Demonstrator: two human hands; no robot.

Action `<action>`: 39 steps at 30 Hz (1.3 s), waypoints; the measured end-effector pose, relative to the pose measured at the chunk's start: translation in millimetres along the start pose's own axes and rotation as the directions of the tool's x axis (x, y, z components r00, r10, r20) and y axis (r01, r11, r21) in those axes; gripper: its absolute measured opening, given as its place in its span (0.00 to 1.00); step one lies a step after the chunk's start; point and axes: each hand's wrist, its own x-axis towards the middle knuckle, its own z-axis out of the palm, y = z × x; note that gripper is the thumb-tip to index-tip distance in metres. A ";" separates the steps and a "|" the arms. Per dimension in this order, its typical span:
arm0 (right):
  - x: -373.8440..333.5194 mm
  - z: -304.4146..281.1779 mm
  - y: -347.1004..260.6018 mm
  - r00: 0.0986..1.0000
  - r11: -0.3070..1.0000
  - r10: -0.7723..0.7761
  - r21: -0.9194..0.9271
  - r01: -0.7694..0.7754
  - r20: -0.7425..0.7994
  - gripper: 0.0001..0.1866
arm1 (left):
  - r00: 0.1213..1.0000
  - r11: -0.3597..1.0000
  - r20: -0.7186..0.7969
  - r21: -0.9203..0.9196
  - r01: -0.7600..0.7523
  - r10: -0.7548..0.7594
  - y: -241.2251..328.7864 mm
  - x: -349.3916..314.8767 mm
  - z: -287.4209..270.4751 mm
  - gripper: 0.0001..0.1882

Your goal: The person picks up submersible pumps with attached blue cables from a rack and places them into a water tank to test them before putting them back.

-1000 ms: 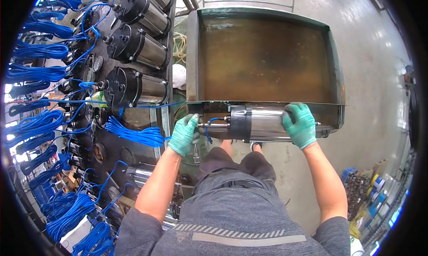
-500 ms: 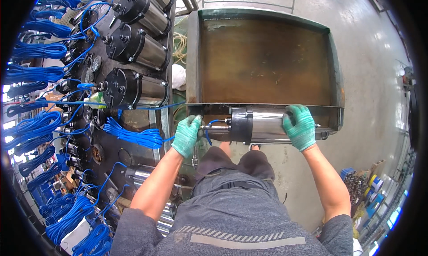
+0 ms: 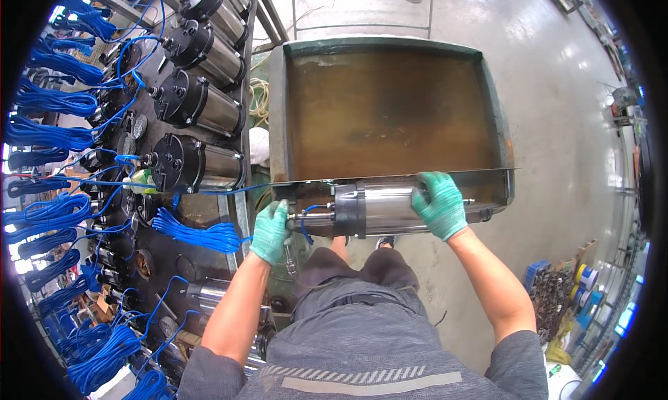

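Steel cylinder in right grip, tank edge alongside, floor stretching right (left grip: can't tell).

No readable text: lettering, labels, numbers, signs all illegible on steel-and-black cylinder, metal tank and grey shirt; any print on stacked goods at right too small.

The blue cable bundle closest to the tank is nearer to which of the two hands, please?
Left: the left hand is just to the right of the blue cable bundle, while the right hand is farther right, on the steel cylinder.
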 end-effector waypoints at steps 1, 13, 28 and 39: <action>-0.9 -0.4 1.6 1.000 1.000 -0.012 -0.003 0.012 0.006 0.18 | 0.996 0.997 -0.063 -0.036 -0.063 0.061 -5.4 -2.3 1.3 0.11; -40.9 -18.1 -72.3 0.945 0.892 -0.019 0.432 -0.131 0.325 0.25 | 0.941 0.779 0.086 -0.589 -0.218 0.328 58.0 -80.7 179.0 0.12; -168.3 -106.9 292.7 0.671 0.669 0.739 0.046 -0.742 0.070 0.23 | 0.953 0.928 0.068 0.217 -0.303 0.296 -72.6 -68.3 65.9 0.13; -160.6 -70.3 224.8 0.823 0.809 0.522 -0.175 -0.561 -0.223 0.16 | 0.929 0.988 -0.360 0.154 -0.031 0.085 -170.4 -11.8 -14.2 0.26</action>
